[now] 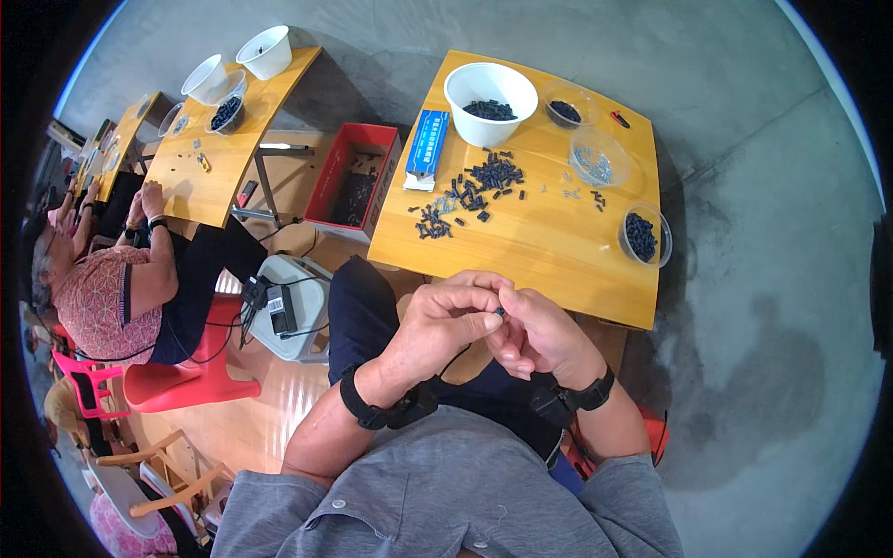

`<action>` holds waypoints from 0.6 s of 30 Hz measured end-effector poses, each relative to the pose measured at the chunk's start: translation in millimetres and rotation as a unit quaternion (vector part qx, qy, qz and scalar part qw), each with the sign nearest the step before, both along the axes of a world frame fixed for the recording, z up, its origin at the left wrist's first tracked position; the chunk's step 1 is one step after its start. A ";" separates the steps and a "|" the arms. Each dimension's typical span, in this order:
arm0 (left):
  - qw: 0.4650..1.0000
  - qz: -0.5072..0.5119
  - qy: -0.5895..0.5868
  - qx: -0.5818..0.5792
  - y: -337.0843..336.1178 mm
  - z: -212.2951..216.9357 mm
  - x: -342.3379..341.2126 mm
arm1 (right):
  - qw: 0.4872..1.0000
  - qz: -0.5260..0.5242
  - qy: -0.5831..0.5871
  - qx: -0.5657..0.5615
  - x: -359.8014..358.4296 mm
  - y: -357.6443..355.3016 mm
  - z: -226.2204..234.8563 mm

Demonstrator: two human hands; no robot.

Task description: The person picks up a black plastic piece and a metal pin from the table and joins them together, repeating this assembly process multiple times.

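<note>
Over my lap, just in front of the table's near edge, my two hands meet with their fingertips together. My left hand (437, 325) pinches a small dark piece (500, 312), mostly hidden by the fingers. My right hand (551, 337) is closed around the same spot, its thumb and fingers bent against the piece. Beyond them on the yellow wooden table (549, 265) lies a loose pile of small black plastic parts (493, 174). More of them spread toward the near left in a smaller cluster (433, 221).
A white bucket (491, 79), a blue box (427, 149) and clear bowls, one with black parts (640, 237) and another with pale pieces (595, 166), stand on the table. Left are a red bin (346, 181), a white stool (296, 316) and a seated person (112, 288) at another table.
</note>
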State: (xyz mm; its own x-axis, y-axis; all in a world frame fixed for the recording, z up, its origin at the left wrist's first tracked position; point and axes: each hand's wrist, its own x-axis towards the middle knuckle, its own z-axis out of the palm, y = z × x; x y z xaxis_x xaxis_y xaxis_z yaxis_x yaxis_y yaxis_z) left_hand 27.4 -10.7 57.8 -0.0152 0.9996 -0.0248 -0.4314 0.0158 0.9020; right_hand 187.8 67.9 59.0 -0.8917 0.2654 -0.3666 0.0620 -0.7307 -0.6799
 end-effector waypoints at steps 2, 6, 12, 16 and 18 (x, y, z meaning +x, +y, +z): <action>1.000 -0.007 -0.005 0.007 -0.2 -0.2 -1.3 | 1.000 0.012 0.012 0.003 -1.3 -1.9 -0.2; 0.999 -0.028 -0.017 0.003 0.9 0.8 -2.0 | 0.999 0.004 0.036 -0.006 0.3 -7.5 -9.2; 0.997 -0.073 -0.005 0.009 1.9 -4.5 -5.1 | 0.998 0.000 0.049 -0.046 -4.6 -11.0 -2.5; 0.996 -0.081 0.024 0.012 4.7 -7.7 -7.7 | 0.992 -0.048 0.010 -0.112 -10.2 -16.1 -3.1; 0.997 -0.078 0.025 -0.001 5.1 -5.7 -9.3 | 0.989 -0.062 0.011 -0.133 -12.9 -19.8 -9.3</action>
State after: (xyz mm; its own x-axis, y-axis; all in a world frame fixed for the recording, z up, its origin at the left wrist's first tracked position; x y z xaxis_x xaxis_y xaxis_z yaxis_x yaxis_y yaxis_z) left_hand 18.1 -5.5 52.1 0.1385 0.9899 -0.0299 -0.3779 0.0807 0.9223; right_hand 174.8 48.1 49.7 -0.8675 0.2690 -0.4183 -0.0518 -0.8854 -0.4620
